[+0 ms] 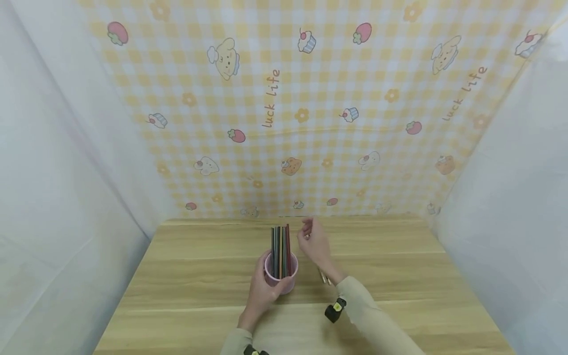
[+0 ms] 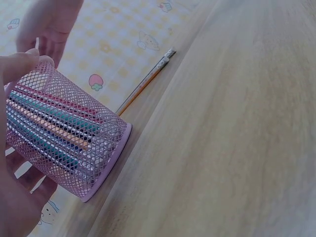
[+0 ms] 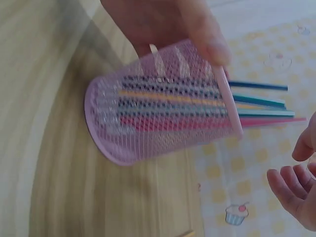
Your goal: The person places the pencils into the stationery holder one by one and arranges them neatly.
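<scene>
A pink mesh pen cup (image 1: pixel 281 286) stands upright on the table with several coloured pencils (image 1: pixel 280 251) in it, their upper ends above the rim. My left hand (image 1: pixel 263 291) grips the cup from its left side, thumb near the rim. Right of the cup and apart from it is my right hand (image 1: pixel 316 244), raised above the table with loosely bent fingers. In the right wrist view the thumb and fingers (image 3: pixel 291 185) stand apart with no pencil seen between them. Two pencils (image 2: pixel 148 81) with pale ends lie on the table, partly under the right forearm in the head view.
The wooden table (image 1: pixel 195 281) reaches back to a yellow checked cloth (image 1: pixel 248 98) with printed cartoons. White sheets hang at the left (image 1: pixel 57 172) and right (image 1: pixel 510 197). Both wrists carry a small black camera, such as the right wrist camera (image 1: pixel 335 310).
</scene>
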Demonstrator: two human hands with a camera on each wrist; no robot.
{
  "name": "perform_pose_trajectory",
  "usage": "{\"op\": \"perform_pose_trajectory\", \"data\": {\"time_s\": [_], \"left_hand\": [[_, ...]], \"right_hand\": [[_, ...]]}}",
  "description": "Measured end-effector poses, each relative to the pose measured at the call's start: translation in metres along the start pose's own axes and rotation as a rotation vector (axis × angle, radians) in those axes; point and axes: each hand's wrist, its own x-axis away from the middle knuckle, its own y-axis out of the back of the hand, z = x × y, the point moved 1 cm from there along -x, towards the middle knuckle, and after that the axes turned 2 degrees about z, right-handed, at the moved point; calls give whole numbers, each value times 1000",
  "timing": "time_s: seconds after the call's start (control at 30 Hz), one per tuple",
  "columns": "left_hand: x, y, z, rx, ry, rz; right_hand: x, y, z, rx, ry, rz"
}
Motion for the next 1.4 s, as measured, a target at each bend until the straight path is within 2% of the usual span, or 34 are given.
{"op": "perform_pose_trajectory", "data": {"time_s": [0.23, 0.43, 0.6, 0.8, 1.13, 1.4], "left_hand": [[0, 0, -1, 1, -5, -1], [0, 0, 0, -26, -39, -10], [0, 0, 1, -34, -59, -1], [0, 0, 1, -20, -21, 9], [0, 0, 0, -10, -1, -1], [0, 0, 0, -5, -13, 2]], "right_hand": [[-15, 14, -20, -62, -74, -17], [-24, 17, -41, 8, -139, -53], [-27, 16, -55, 31, -226, -11], [-27, 13, -69, 88, -303, 40], [-20, 6, -83, 150, -340, 78], [-10, 0, -88, 180, -385, 160]]}}
